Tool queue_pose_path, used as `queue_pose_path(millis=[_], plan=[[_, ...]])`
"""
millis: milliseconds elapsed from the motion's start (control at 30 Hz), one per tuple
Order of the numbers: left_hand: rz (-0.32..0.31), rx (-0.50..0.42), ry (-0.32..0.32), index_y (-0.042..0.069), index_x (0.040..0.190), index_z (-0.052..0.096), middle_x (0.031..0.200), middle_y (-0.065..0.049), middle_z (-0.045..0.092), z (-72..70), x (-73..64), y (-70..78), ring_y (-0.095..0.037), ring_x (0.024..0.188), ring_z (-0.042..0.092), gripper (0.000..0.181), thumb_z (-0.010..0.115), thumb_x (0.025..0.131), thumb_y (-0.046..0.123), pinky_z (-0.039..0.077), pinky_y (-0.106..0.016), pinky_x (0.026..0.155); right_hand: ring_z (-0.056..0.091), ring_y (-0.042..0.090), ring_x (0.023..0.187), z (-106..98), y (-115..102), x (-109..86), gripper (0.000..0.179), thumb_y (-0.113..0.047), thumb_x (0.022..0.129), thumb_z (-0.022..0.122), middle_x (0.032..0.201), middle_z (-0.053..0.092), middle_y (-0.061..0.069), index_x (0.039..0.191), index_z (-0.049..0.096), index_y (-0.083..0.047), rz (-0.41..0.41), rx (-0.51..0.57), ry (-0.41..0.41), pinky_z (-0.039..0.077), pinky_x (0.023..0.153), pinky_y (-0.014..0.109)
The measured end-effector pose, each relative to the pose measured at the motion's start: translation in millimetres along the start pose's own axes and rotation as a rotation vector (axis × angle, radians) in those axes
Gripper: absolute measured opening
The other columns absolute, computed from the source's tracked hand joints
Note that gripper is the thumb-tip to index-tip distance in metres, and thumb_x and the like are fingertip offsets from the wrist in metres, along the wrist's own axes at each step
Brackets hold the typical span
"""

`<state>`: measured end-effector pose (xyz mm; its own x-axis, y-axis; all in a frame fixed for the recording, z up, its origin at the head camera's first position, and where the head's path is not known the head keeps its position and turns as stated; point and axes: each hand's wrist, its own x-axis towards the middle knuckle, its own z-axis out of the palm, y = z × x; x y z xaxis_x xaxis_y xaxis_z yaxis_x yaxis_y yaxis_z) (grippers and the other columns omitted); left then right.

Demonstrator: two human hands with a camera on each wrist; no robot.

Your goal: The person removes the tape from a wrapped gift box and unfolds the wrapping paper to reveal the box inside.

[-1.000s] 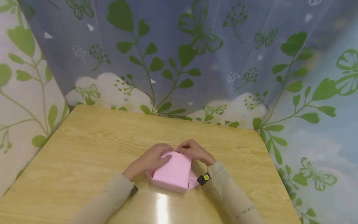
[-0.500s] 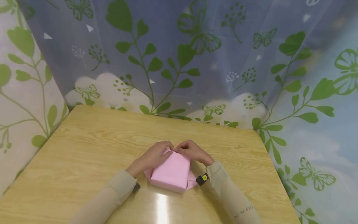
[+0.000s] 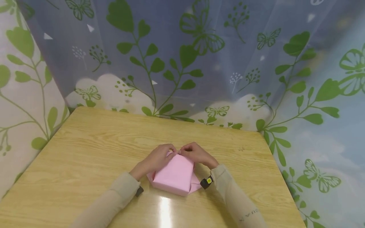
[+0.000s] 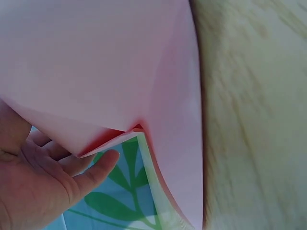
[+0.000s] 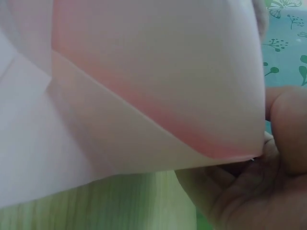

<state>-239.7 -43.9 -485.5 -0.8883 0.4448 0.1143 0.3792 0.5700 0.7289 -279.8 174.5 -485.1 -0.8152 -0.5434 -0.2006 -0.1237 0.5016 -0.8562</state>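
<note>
A box-shaped bundle of pink paper [image 3: 174,174] lies near the front middle of the table in the head view. Folded flaps of paper stick out at its left and right sides; whatever is inside is hidden. My left hand [image 3: 156,160] grips the paper at the far left corner, thumb on top and fingers bent over the far edge. Close beside it, my right hand [image 3: 198,155] pinches the paper at the far edge. The right wrist view shows a slanting side flap [image 5: 129,129] running down to the right hand. A loose paper edge appears by the left fingers [image 4: 98,170].
The wooden table [image 3: 108,136] surrounds the bundle. A curtain [image 3: 171,63] printed with leaves and butterflies stands behind the table and along both sides. Black wrist devices [image 3: 206,182] sit at both cuffs. Light glares off the table's front.
My left hand has shifted slightly away from me, and its fingers have bent over the far edge closer to the right hand. The right hand and bundle have hardly moved.
</note>
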Motion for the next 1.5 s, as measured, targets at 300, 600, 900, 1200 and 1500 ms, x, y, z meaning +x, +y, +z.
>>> queue_pose_path(millis=[300,600,900,1200,1500], plan=[[0.065,0.186,0.027,0.006,0.115,0.066,0.120,-0.012,0.070,-1.9,-6.8,11.1,-0.030,0.119,0.063,0.018,0.066,0.099,0.015,0.050,-0.048,0.105,0.059,0.011,0.077,-1.0,0.8,-3.3,0.026,-0.022,0.103,0.057,0.096,0.073,0.003,0.103,0.076,-0.004,-0.020,-0.001,-0.004,0.049,0.066,0.024],[0.070,0.462,0.009,-0.002,0.140,0.055,0.147,-0.036,0.045,18.9,-70.8,61.9,-0.053,0.137,0.043,0.074,0.066,0.092,0.053,0.038,-0.065,0.113,0.059,0.009,0.077,-2.1,2.7,-10.6,0.025,-0.021,0.103,0.059,0.095,0.073,0.003,0.103,0.076,-0.003,-0.032,-0.044,0.011,0.050,0.068,0.023],[0.087,0.536,0.020,0.000,0.138,0.059,0.148,-0.036,0.045,30.9,-78.0,60.3,-0.053,0.136,0.044,0.083,0.070,0.085,0.063,0.041,-0.062,0.112,0.061,0.008,0.070,-3.8,3.8,-14.9,0.023,-0.018,0.100,0.061,0.098,0.076,0.008,0.103,0.078,-0.002,-0.054,-0.039,-0.004,0.051,0.062,0.020],[-0.003,0.495,-0.025,-0.001,0.132,0.064,0.148,-0.035,0.046,25.8,-72.9,69.8,-0.050,0.140,0.042,0.095,0.073,0.072,0.073,0.034,-0.069,0.113,0.065,0.009,0.072,2.9,5.1,-19.9,0.016,-0.015,0.096,0.067,0.090,0.077,0.005,0.096,0.080,-0.006,-0.061,-0.040,0.050,0.054,0.064,0.022],[0.048,0.468,-0.104,0.001,0.138,0.061,0.153,-0.028,0.045,8.1,-71.1,55.7,-0.047,0.143,0.040,0.079,0.083,0.073,0.041,0.034,-0.065,0.116,0.069,0.031,0.075,4.7,-26.4,-40.2,0.013,-0.001,0.094,0.063,0.086,0.074,0.014,0.092,0.076,0.004,-0.058,0.014,0.099,0.062,0.069,0.041]])
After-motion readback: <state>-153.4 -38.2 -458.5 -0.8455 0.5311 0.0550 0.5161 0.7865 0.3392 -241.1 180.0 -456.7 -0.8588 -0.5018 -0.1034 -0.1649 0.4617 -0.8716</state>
